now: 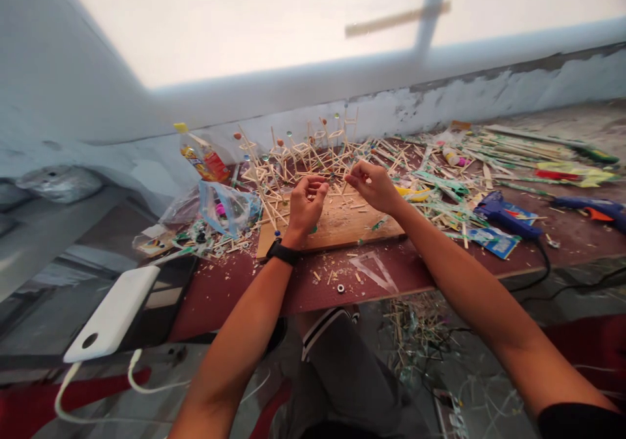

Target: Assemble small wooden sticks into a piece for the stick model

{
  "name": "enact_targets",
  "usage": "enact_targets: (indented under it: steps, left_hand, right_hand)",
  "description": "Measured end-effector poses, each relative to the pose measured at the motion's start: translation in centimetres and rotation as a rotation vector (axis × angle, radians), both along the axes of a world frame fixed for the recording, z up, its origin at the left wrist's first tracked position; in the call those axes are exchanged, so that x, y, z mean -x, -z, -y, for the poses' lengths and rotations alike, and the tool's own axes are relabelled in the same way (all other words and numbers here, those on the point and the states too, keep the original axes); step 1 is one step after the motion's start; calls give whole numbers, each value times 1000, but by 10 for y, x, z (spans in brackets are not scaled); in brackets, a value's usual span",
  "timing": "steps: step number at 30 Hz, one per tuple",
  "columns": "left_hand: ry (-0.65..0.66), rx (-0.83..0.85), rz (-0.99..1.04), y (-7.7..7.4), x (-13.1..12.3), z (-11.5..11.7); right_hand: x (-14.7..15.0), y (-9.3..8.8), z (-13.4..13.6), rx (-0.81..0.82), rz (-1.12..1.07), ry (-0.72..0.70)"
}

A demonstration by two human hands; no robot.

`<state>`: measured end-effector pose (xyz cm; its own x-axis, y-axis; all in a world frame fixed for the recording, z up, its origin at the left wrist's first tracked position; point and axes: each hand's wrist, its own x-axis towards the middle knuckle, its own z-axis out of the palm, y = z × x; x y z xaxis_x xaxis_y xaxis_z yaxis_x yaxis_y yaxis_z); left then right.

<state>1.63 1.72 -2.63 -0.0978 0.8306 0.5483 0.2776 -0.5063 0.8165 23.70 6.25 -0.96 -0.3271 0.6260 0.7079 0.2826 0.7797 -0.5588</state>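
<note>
My left hand [308, 203], with a black watch [283, 252] on its wrist, is raised over the left part of a wooden board [337, 224]. Its fingers are curled, thumb near the fingertips, and whatever lies between them is too small to make out. To the right, my right hand [374, 184] pinches a thin wooden stick [345, 186] above the board's back edge. The two hands are a short way apart. Behind them stand many small frames of thin sticks [306, 152], some topped with small balls. Sawdust and chips lie on the board.
A glue gun [508, 214] lies at right, another [594, 209] farther right. Stick scraps [440, 184] cover the right side. A bottle [203, 155] and plastic bag [227, 211] are at left. A white power bank [112, 312], nut [341, 288] and clear triangle [374, 271] sit nearer.
</note>
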Motion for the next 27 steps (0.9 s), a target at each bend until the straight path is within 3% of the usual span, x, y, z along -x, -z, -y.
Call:
enact_targets:
  steps: [4,12,19,27]
  left_hand:
    - [-76,-37,-23,-2,0,2]
    - [104,-123,-461,2,0,5]
    - [149,-28,-586,12,8,-4]
    - [134,-15,-637,11,8,-1]
  right_hand:
    - [1,0,1,28,23,-8]
    - [11,8,3,18,90,-70]
    - [14,19,-2,42,216,-160]
    - [12,16,0,63,245,-183]
